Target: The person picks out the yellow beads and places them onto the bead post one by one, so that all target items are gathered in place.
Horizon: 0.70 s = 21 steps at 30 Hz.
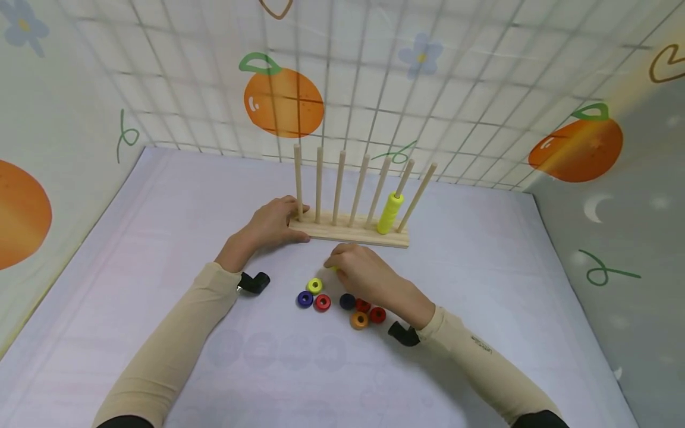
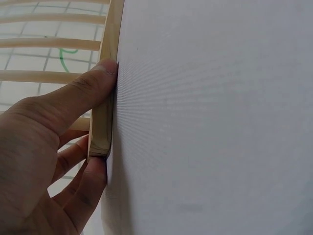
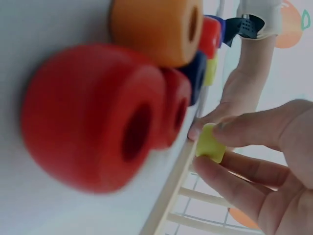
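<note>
A wooden peg rack (image 1: pixel 353 234) with a row of upright pegs stands near the back of the table. My left hand (image 1: pixel 270 223) grips its left end; in the left wrist view the thumb lies along the front edge of the base (image 2: pixel 101 127), with fingers at the end. Yellow beads (image 1: pixel 390 214) are stacked on the second peg from the right. My right hand (image 1: pixel 369 273) is in front of the rack, pinching a yellow bead (image 3: pixel 209 144) between thumb and fingertips. That bead is mostly hidden in the head view.
Loose beads lie on the table before the rack: yellow (image 1: pixel 314 286), blue (image 1: pixel 305 299), red (image 1: pixel 322 303), dark blue (image 1: pixel 347 301), orange (image 1: pixel 359 321) and two more red ones (image 1: pixel 377 315) partly under the right wrist. Behind the rack rises a grid wall (image 1: pixel 358 77) covered with printed sheeting.
</note>
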Each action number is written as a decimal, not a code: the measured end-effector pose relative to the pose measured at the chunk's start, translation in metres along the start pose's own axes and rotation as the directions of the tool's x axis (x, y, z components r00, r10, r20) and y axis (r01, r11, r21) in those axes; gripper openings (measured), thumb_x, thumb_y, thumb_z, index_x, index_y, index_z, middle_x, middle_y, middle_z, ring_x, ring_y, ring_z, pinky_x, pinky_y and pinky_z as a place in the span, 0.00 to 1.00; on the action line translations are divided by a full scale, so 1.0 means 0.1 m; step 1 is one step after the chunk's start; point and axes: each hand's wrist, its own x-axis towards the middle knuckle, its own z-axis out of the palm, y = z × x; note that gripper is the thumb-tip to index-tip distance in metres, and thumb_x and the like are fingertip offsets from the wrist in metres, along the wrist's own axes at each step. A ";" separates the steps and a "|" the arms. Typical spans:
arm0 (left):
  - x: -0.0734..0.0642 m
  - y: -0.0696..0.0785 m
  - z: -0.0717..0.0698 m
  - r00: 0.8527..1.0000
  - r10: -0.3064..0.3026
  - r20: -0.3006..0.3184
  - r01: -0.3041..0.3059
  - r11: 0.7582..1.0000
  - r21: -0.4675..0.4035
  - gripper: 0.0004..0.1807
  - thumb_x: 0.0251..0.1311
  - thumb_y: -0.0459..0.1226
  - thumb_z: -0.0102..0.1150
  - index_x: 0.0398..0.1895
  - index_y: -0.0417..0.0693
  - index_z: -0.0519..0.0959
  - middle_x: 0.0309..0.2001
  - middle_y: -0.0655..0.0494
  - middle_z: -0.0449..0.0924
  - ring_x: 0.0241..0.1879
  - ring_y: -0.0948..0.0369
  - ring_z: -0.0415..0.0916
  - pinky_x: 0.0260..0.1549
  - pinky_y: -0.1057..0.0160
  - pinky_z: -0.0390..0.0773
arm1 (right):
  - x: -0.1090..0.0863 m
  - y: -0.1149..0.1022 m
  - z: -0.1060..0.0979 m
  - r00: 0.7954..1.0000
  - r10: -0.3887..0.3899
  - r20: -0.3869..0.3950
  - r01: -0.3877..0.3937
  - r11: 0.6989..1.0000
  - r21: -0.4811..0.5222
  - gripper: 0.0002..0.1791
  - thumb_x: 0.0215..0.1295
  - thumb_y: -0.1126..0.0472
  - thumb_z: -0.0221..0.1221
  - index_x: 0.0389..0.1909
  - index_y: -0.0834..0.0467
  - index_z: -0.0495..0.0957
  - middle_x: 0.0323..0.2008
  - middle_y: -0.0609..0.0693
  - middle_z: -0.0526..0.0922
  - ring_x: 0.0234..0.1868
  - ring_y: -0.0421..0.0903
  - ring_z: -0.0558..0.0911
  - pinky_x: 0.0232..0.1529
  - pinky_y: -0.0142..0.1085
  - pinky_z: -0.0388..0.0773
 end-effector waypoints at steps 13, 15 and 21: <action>0.02 -0.04 0.02 1.000 -0.003 -0.012 0.003 1.000 -0.007 0.37 0.48 0.53 0.77 0.60 0.43 0.80 0.60 0.50 0.76 0.54 0.50 0.72 0.48 0.51 0.73 | -0.01 -0.05 -0.23 0.999 0.018 -0.047 -0.020 0.998 -0.052 0.14 0.59 0.76 0.61 0.43 0.63 0.88 0.44 0.53 0.86 0.47 0.50 0.84 0.48 0.39 0.79; 0.01 -0.03 0.02 1.000 -0.008 -0.012 0.008 1.000 -0.011 0.37 0.48 0.53 0.77 0.59 0.44 0.80 0.61 0.51 0.76 0.55 0.51 0.72 0.48 0.51 0.73 | -0.01 -0.06 -0.26 0.998 0.013 -0.055 -0.017 0.998 -0.066 0.14 0.59 0.76 0.62 0.43 0.62 0.88 0.44 0.54 0.86 0.49 0.50 0.83 0.49 0.39 0.79; 0.01 -0.03 0.02 1.000 -0.005 -0.006 0.005 1.000 -0.007 0.37 0.48 0.53 0.77 0.59 0.44 0.80 0.61 0.52 0.75 0.56 0.51 0.72 0.49 0.51 0.73 | -0.02 -0.09 -0.34 0.998 0.019 -0.056 -0.023 0.996 -0.083 0.14 0.60 0.76 0.61 0.43 0.61 0.88 0.43 0.51 0.86 0.44 0.47 0.83 0.44 0.36 0.80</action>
